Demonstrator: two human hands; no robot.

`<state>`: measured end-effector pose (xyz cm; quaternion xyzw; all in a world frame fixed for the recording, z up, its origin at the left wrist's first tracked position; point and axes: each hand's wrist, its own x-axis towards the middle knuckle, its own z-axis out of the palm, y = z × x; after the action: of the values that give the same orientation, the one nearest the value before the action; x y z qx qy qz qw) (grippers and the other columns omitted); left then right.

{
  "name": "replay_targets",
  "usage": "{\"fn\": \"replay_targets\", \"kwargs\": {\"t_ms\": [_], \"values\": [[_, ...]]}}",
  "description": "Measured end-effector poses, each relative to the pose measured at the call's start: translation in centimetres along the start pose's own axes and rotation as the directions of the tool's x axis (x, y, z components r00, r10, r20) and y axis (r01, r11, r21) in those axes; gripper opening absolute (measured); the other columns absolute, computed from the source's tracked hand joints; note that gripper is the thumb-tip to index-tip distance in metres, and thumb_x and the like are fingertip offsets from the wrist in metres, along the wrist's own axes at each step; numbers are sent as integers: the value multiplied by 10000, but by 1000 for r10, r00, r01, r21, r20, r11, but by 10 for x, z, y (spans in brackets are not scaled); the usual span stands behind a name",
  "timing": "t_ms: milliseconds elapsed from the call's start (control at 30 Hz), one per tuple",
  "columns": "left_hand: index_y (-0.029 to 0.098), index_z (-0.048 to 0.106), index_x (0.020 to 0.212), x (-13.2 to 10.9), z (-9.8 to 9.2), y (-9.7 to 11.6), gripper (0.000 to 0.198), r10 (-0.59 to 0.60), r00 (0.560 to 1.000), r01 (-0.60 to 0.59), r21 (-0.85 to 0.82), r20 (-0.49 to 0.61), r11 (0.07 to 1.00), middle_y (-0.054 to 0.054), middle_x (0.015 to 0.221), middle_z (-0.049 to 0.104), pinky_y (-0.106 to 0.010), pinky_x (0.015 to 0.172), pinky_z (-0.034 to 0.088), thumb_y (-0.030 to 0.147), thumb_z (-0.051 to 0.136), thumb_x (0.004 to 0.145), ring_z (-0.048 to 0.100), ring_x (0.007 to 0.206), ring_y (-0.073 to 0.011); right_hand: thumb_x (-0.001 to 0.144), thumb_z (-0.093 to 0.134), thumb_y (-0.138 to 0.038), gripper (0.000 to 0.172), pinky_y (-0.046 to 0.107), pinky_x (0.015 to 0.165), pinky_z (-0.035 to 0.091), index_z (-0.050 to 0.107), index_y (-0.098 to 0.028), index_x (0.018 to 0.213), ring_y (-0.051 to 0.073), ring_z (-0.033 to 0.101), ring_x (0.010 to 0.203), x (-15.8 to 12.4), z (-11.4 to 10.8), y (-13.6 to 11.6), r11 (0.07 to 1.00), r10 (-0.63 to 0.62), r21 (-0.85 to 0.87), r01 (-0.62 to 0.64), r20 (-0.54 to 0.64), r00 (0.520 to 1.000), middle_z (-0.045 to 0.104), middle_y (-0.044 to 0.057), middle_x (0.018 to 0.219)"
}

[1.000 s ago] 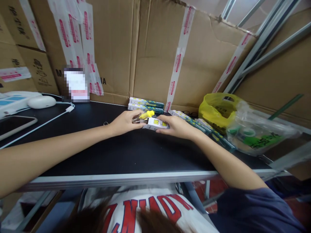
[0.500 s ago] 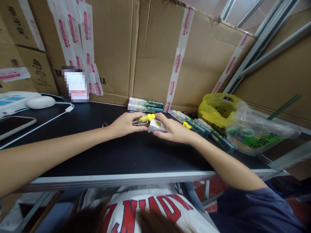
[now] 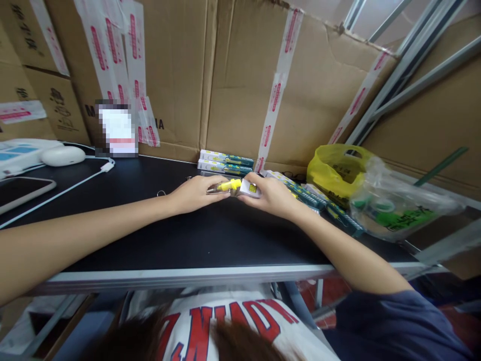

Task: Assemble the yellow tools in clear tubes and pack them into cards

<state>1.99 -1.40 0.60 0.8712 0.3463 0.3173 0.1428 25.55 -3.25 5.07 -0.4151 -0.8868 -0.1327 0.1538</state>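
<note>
My left hand (image 3: 194, 195) pinches a yellow stick (image 3: 233, 184), and my right hand (image 3: 276, 197) pinches a small white box (image 3: 248, 188) just beside it, over the black counter (image 3: 210, 238).

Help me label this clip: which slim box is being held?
The box in the right hand; the other visible boxes lie unheld on the black table.
</note>
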Motion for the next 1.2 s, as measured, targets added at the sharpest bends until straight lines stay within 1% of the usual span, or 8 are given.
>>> {"fn": "replay_targets", "kwargs": {"t_ms": [100,233,400,500,700,833,1033,1200], "values": [[213,605,1211,0,-1,-2,460,-8,999,7,30,32,1000,-51,1154,686,-297,839,437,520,484,889,634,992,-220,847,554,-521,377,242,587,299,569,-207,1055,180,619,692,0,-1,3,999,-31,-41,30,-39,999,700,33,822],[229,607,1216,-1,-1,-1,445,-20,996,8,143,82,990,-46,1113,708,-279,770,441,508,474,895,659,938,-219,874,527,-511,367,257,591,293,571,-209,1077,187,638,739,-3,-1,0,982,-125,-146,119,-39,991,715,43,912],[263,526,1339,-2,-3,-1,514,-36,990,-4,278,138,960,-59,1195,690,-290,786,454,526,432,908,662,1011,-248,917,483,-482,370,274,563,252,572,-197,1134,187,632,746,-6,-2,-9,937,-188,-290,194,48,981,703,67,951],[277,506,1359,-3,-3,2,520,-52,981,-16,345,186,938,-65,1167,702,-296,762,464,525,420,910,672,996,-260,928,485,-450,360,279,568,248,565,-188,1163,189,624,770,-8,-3,-14,902,-219,-357,242,104,970,686,85,931],[208,490,1366,-6,1,17,541,-82,971,-20,419,225,908,-134,1095,715,-347,732,485,480,421,903,686,939,-305,944,467,-402,341,278,596,286,529,-181,1196,197,627,823,-9,-1,-26,875,-255,-381,298,159,954,670,99,950],[174,460,1379,-7,4,26,547,-122,961,11,406,247,914,-134,1062,721,-343,730,485,375,460,871,686,933,-304,949,457,-354,310,275,573,286,504,-174,1197,192,632,845,-10,4,-33,871,-290,-356,339,185,939,661,98,989],[191,208,1499,-11,8,36,816,-133,962,68,266,237,962,-71,1018,726,-258,631,457,233,537,753,696,843,-243,981,346,-275,249,276,522,220,512,-210,1155,167,617,755,-11,15,-39,852,-356,-357,383,141,924,637,73,970],[215,263,1464,-7,6,24,721,-72,974,32,183,217,983,-64,1011,708,-264,688,445,290,529,798,679,863,-229,984,356,-297,255,258,525,223,535,-214,1146,147,595,745,-9,12,-32,888,-311,-302,348,163,936,636,80,1005]]}}
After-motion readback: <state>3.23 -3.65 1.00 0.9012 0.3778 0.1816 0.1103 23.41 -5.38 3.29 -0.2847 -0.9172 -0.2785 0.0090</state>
